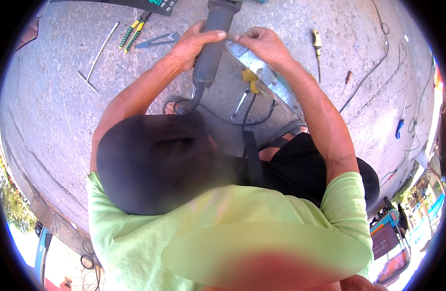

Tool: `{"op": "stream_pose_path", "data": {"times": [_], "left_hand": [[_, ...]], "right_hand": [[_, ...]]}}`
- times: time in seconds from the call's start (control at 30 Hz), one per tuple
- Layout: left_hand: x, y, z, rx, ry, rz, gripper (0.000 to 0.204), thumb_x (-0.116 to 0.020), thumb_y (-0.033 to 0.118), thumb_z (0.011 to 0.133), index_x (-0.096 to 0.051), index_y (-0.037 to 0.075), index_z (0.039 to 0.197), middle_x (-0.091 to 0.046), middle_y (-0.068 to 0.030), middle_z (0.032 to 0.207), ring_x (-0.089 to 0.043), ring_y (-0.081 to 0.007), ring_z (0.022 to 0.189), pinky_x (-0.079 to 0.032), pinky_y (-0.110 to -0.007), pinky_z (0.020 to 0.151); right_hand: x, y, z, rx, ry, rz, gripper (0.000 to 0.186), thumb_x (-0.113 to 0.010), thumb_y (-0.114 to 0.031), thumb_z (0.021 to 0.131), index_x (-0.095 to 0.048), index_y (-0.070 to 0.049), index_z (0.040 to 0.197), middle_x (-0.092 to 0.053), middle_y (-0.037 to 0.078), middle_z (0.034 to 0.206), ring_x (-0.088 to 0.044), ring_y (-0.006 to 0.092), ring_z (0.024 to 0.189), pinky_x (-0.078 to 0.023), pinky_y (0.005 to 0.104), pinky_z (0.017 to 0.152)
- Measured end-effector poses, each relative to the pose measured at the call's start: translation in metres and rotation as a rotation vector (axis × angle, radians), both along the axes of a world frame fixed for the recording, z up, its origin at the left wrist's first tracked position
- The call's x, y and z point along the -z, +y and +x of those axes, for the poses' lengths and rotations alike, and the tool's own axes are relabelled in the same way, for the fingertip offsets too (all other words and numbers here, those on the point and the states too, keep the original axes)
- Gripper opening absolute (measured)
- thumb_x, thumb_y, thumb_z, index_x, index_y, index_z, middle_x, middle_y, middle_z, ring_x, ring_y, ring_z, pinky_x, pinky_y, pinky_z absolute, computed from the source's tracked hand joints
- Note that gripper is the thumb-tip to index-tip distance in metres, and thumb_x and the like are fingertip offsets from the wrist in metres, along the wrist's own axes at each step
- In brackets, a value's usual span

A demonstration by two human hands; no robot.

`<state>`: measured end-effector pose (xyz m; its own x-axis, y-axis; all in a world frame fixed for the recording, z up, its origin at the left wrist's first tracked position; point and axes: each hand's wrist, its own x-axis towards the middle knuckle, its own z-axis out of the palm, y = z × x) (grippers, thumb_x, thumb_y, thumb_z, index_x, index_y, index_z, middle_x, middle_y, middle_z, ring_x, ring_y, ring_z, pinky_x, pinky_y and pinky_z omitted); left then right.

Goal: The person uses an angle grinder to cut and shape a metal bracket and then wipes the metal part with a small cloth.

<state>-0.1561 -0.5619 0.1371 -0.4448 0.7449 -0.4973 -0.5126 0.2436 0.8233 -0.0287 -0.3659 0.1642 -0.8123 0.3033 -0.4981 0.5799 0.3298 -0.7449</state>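
Note:
My left hand point(194, 46) grips the long dark body of a power tool point(211, 53), an angle grinder by its shape, with the thumb across it; a cord runs from its lower end. My right hand point(262, 46) has thumb and forefinger closed beside the tool, at the upper end of a shiny metal bar point(276, 82); what they pinch is too small to make out. A yellow piece point(249, 77), a wrench point(240, 104) and looping black cables point(218, 116) lie below the hands.
On the concrete lie pliers point(133, 34), a T-handled tool point(92, 65), a grey metal piece point(155, 40), screwdrivers point(316, 43) and wires point(363, 87). A dark board point(116, 5) is at the top. My knees and feet are below. A blue-framed object point(388, 233) stands at lower right.

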Motion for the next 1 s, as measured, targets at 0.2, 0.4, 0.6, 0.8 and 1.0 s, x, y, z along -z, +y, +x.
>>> {"op": "stream_pose_path", "data": {"times": [0.2, 0.4, 0.6, 0.8, 1.0], "left_hand": [[-0.002, 0.001, 0.003, -0.027, -0.006, -0.017, 0.068, -0.076, 0.030, 0.091, -0.044, -0.002, 0.142, -0.067, -0.0158, 0.122, -0.069, -0.0210, 0.090, -0.060, -0.036, 0.078], [-0.004, 0.003, 0.003, -0.043, -0.002, -0.029, 0.069, -0.076, 0.033, 0.091, -0.044, -0.002, 0.142, -0.067, -0.0158, 0.121, -0.068, -0.0209, 0.091, -0.059, -0.036, 0.079], [0.002, 0.000, 0.001, -0.037, -0.015, -0.031, 0.068, -0.075, 0.032, 0.091, -0.045, -0.002, 0.142, -0.066, -0.0164, 0.122, -0.069, -0.0213, 0.093, -0.059, -0.036, 0.080], [-0.002, -0.002, -0.005, -0.039, 0.022, -0.056, 0.070, -0.078, 0.033, 0.088, -0.045, -0.004, 0.137, -0.066, -0.0190, 0.113, -0.072, -0.0243, 0.089, -0.060, -0.037, 0.078], [-0.035, -0.026, -0.013, 0.003, 0.182, -0.152, 0.069, -0.078, 0.033, 0.087, -0.046, -0.004, 0.136, -0.068, -0.0172, 0.107, -0.072, -0.0224, 0.092, -0.059, -0.037, 0.078]], "right_hand": [[-0.014, 0.019, 0.015, -0.073, -0.061, -0.014, 0.049, -0.074, -0.049, 0.090, -0.075, -0.001, 0.101, -0.072, 0.007, 0.088, -0.063, 0.0138, 0.080, -0.050, 0.0324, 0.073], [0.000, 0.040, 0.030, -0.370, 0.036, -0.175, 0.045, -0.070, -0.044, 0.095, -0.074, -0.001, 0.108, -0.071, 0.006, 0.091, -0.065, 0.0141, 0.089, -0.051, 0.0327, 0.082], [-0.007, 0.031, 0.039, -0.280, -0.194, -0.512, 0.040, -0.064, -0.040, 0.101, -0.070, -0.002, 0.111, -0.070, 0.003, 0.090, -0.064, 0.0108, 0.082, -0.052, 0.0295, 0.078], [-0.009, 0.025, 0.052, -0.243, -0.017, -0.398, 0.034, -0.067, -0.035, 0.101, -0.064, -0.003, 0.111, -0.064, 0.000, 0.080, -0.061, 0.0093, 0.074, -0.052, 0.0284, 0.073], [-0.008, 0.027, 0.053, -0.211, -0.054, -0.342, 0.038, -0.075, -0.033, 0.095, -0.066, 0.000, 0.110, -0.065, 0.002, 0.080, -0.061, 0.0096, 0.071, -0.053, 0.0272, 0.069]]}}
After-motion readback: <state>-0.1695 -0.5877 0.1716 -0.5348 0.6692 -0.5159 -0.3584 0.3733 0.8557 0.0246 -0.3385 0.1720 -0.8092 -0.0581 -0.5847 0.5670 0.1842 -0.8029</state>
